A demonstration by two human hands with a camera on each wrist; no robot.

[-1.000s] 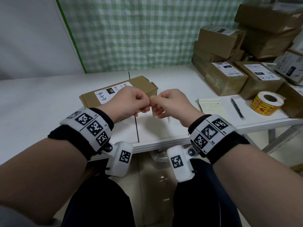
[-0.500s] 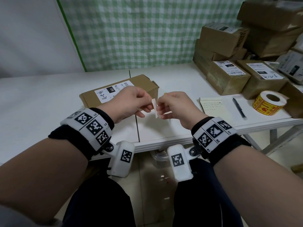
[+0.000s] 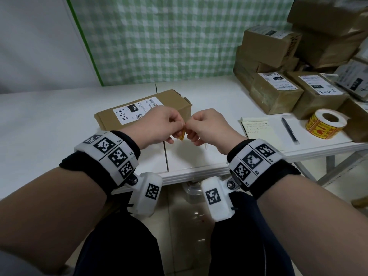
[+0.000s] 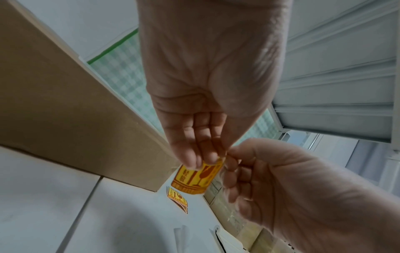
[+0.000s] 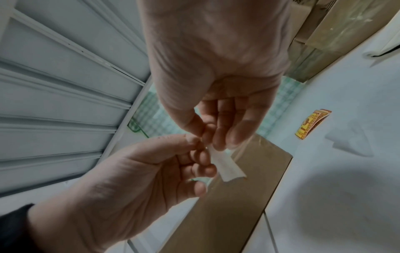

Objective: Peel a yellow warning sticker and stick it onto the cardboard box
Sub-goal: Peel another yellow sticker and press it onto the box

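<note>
Both hands are meeting at one small sticker, just above the table edge.

The left hand (image 3: 162, 124) is pinching the yellow warning sticker (image 4: 198, 178) at its top, printed face hanging down; the right hand (image 3: 207, 124) is pinching the white backing strip (image 5: 225, 166) right beside it, fingertips touching. The cardboard box (image 3: 175, 100) is lying flat on the white table (image 3: 49, 124) just behind the knuckles. The sticker roll (image 3: 325, 124) is sitting well off to the right.

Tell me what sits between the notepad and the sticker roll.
A black pen lies on the white table between notepad and sticker roll, in the head view.
</note>
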